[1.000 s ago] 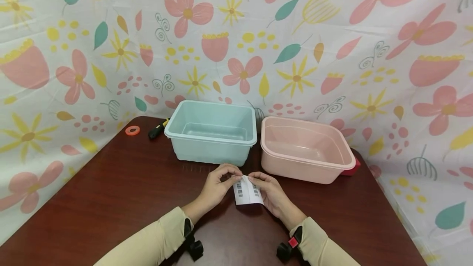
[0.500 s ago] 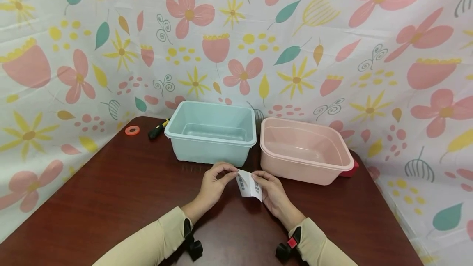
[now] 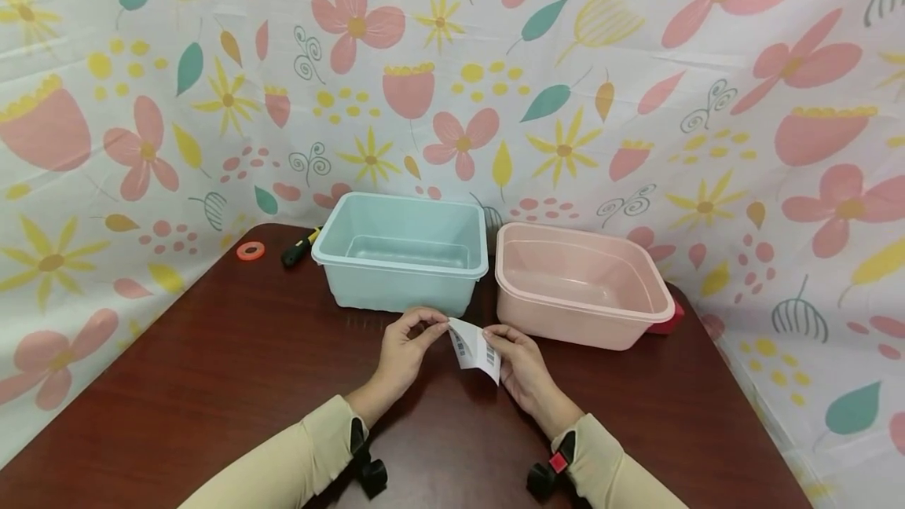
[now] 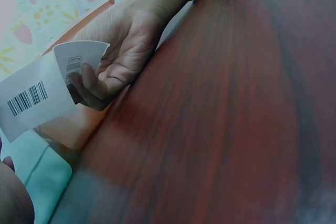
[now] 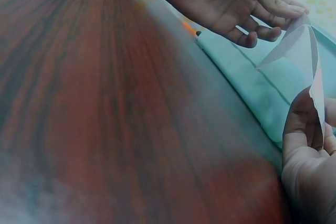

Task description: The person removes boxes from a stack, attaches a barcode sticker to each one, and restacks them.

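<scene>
Between the two hands, above the table, is a white barcode label sheet (image 3: 478, 350), bent along its middle. My left hand (image 3: 401, 350) pinches its upper left corner between thumb and index finger. On the other side, my right hand (image 3: 522, 368) grips the right edge, thumb on the printed face. The right wrist view shows a thin layer of the label sheet (image 5: 296, 51) standing apart from another layer, with the left hand (image 5: 236, 9) at its top. Black barcodes show on the label sheet (image 4: 37, 98) in the left wrist view, where the right hand (image 4: 123, 51) holds the far part.
Just behind the hands stand a light blue basin (image 3: 403, 281) and a pink basin (image 3: 566, 320). An orange tape roll (image 3: 250, 250) and a black-and-yellow tool handle (image 3: 297, 250) lie at the back left. Something red (image 3: 666, 320) shows behind the pink basin on the dark wooden table (image 3: 247, 383).
My left hand has moved slightly left and away from the right hand, drawing the sheet's left corner with it. The sheet has tilted and its left part now curls apart.
</scene>
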A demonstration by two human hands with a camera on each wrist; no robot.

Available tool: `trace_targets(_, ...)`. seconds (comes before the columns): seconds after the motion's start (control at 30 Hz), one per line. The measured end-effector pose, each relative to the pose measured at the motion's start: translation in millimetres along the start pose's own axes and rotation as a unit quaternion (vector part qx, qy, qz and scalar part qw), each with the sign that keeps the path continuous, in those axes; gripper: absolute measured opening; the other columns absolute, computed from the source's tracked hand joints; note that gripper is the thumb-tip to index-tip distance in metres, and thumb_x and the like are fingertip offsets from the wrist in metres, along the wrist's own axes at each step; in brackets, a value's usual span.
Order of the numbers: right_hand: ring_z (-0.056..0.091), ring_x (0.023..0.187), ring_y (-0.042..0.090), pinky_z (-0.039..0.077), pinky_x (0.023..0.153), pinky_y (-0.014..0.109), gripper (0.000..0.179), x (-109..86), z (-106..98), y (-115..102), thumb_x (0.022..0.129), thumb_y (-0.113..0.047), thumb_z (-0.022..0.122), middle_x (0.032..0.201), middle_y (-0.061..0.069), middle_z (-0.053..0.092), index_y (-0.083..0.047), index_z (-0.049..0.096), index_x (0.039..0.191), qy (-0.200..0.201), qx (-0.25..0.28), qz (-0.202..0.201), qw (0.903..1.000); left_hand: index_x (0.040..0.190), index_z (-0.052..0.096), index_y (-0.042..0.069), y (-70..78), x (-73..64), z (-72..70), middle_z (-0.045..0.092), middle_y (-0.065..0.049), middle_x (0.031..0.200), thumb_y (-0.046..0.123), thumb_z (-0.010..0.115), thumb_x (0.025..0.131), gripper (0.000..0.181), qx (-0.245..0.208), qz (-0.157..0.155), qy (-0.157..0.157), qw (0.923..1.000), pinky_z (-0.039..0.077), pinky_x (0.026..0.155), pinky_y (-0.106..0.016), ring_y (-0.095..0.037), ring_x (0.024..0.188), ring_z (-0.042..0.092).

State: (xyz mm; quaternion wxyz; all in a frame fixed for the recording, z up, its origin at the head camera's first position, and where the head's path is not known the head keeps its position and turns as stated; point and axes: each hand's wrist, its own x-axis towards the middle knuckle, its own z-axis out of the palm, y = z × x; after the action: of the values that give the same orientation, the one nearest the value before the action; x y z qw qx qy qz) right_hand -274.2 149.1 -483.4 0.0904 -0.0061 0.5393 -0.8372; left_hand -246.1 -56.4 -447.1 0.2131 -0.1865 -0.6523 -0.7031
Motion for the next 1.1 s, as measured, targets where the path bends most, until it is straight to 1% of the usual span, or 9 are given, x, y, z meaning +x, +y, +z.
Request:
trace_targets(0.07,0.067,0.081,0.017,0.054,0.066,0.028,0.007,-2.5,-1,0,0.097,0.0,0.06,0.092,0.009,0.066,-0.006,0.063,0.096,0.004,0.001,-0.004,1.0,0.093,0.072,-0.007,-0.8,-0.7,-0.7,0.069,-0.023,0.094,-0.007,0.073,0.087,0.007,-0.005,-0.009,0.005,0.9999,0.046,0.074,-0.03,-0.011,0.087,0.06)
trace_targets(0.17,0.066,0.081,0.017,0.054,0.067,0.028,0.013,-7.3,-3,-1,0.098,0.002,0.058,0.091,0.008,0.066,-0.009,0.063,0.094,0.008,-0.002,-0.007,0.9999,0.094,0.072,-0.007,-1.5,-2.1,-1.8,0.068,-0.022,0.094,-0.006,0.072,0.088,0.006,-0.015,-0.024,0.013,0.9995,0.046,0.074,-0.026,-0.011,0.086,0.06)
trace_targets(0.3,0.066,0.082,0.017,0.054,0.069,0.03,0.013,-13.2,-8,-3,0.099,0.001,0.056,0.093,0.008,0.066,-0.01,0.062,0.095,0.011,-0.008,-0.009,0.9999,0.095,0.072,-0.006,-1.2,-2.6,-2.8,0.068,-0.022,0.094,-0.005,0.072,0.089,0.006,-0.021,-0.039,0.016,0.9989,0.046,0.072,-0.022,-0.011,0.083,0.059)
trace_targets(0.6,0.066,0.084,0.016,0.054,0.069,0.028,0.007,-14.4,-13,-7,0.1,-0.003,0.057,0.095,0.007,0.065,-0.006,0.062,0.097,0.015,-0.024,-0.023,0.9993,0.095,0.072,-0.005,0.5,1.4,-3.5,0.07,-0.019,0.094,-0.004,0.072,0.088,0.007,-0.025,-0.057,0.022,0.9978,0.045,0.072,-0.021,-0.014,0.081,0.057)
trace_targets(0.73,0.065,0.085,0.016,0.054,0.068,0.028,0.002,-14.6,-14,-7,0.099,-0.004,0.061,0.095,0.007,0.065,-0.003,0.062,0.099,0.022,-0.025,-0.019,0.9993,0.095,0.073,-0.005,1.0,1.2,-4.6,0.07,-0.015,0.094,-0.004,0.072,0.089,0.007,-0.027,-0.07,0.021,0.9969,0.046,0.072,-0.022,-0.014,0.081,0.058)
trace_targets(0.8,0.065,0.084,0.016,0.053,0.068,0.028,0.003,-14.8,-16,-7,0.098,-0.004,0.063,0.095,0.007,0.065,-0.002,0.062,0.1,0.027,-0.027,-0.018,0.9991,0.096,0.073,-0.005,1.4,1.0,-5.8,0.071,-0.012,0.093,-0.004,0.072,0.089,0.007,-0.028,-0.075,0.023,0.9965,0.047,0.073,-0.022,-0.015,0.082,0.058)
trace_targets(0.97,0.064,0.084,0.017,0.053,0.068,0.029,0.007,-17.8,-22,-11,0.096,-0.005,0.065,0.093,0.006,0.066,-0.004,0.06,0.1,0.034,-0.044,-0.023,0.9982,0.096,0.073,-0.005,2.3,0.0,-12.0,0.071,-0.006,0.092,-0.001,0.072,0.09,0.007,-0.026,-0.083,0.026,0.9958,0.047,0.073,-0.023,-0.014,0.081,0.058)
trace_targets(1.1,0.064,0.085,0.017,0.053,0.07,0.029,0.013,-22.1,-31,-15,0.097,-0.008,0.066,0.093,0.005,0.066,-0.002,0.058,0.104,0.022,-0.078,-0.033,0.9962,0.097,0.072,-0.005,3.7,-0.7,-22.0,0.071,-0.003,0.092,0.001,0.074,0.09,0.01,-0.019,-0.088,0.025,0.9956,0.048,0.074,-0.024,-0.013,0.082,0.059)
